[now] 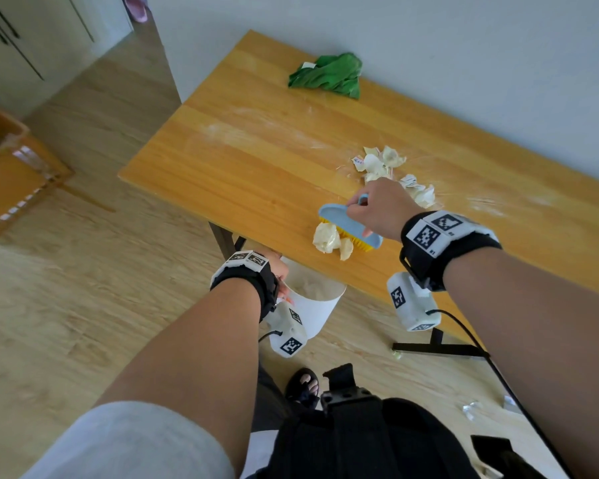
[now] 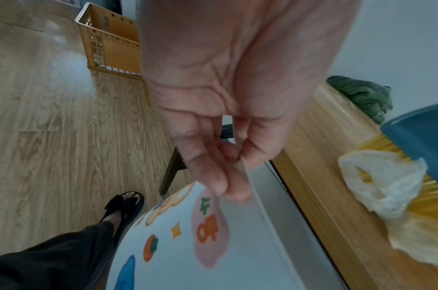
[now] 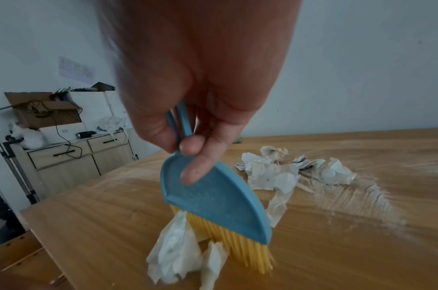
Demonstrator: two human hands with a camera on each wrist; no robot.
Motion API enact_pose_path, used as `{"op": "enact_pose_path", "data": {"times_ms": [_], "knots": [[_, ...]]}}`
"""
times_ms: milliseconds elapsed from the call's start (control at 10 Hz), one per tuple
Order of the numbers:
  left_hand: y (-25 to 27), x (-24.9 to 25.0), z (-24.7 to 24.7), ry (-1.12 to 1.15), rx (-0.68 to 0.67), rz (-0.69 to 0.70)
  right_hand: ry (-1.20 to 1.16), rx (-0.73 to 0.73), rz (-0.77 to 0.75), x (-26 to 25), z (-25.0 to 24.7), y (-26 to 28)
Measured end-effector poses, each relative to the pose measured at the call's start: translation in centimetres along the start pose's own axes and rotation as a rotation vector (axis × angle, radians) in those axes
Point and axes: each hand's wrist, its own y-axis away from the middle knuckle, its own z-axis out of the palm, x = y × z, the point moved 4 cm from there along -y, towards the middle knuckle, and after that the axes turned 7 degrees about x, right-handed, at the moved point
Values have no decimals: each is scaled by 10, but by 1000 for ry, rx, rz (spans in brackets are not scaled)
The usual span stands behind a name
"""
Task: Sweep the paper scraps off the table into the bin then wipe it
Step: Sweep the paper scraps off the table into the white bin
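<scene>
My right hand (image 1: 370, 209) grips a blue hand brush (image 1: 346, 227) with yellow bristles (image 3: 227, 241), its forefinger lying on the brush's back (image 3: 217, 198). The bristles press against two crumpled paper scraps (image 1: 330, 239) (image 3: 178, 253) near the wooden table's front edge (image 1: 325, 271). A larger heap of scraps (image 1: 388, 167) (image 3: 287, 168) lies behind the hand. My left hand (image 1: 280, 271) (image 2: 227, 157) pinches the rim of a white bin (image 1: 313, 305) (image 2: 212, 245) held just below the table edge. A green cloth (image 1: 331, 76) (image 2: 364, 96) lies at the table's far end.
Pale dust streaks (image 1: 491, 202) cover the table top around the scraps. A wooden crate (image 1: 11, 167) stands on the floor to the left. My sandalled foot (image 1: 303, 383) and the black table leg (image 1: 436, 347) are below, with a few scraps (image 1: 471, 407) on the floor.
</scene>
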Motion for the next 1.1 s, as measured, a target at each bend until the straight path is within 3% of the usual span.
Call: {"op": "enact_pose_path", "data": {"times_ms": [200,500,600,800,900,1000,1100], "knots": [[7,3,1,-14,-5,20,-97,-96,96,0,10,5],[11,1,3,-3,-2,30,-85,-135,80,-1,12,20],[14,3,4,-14,-8,39,-93,-51,48,0,1,21],[8,5,5,-59,-17,38,-12,341,-32,18,-40,15],[7,5,7,-66,-14,40,118,396,51,43,-44,8],[6,4,9,-54,-25,40,243,338,113,61,-37,7],[7,4,12,-37,-39,23,220,264,122,68,-26,10]]}}
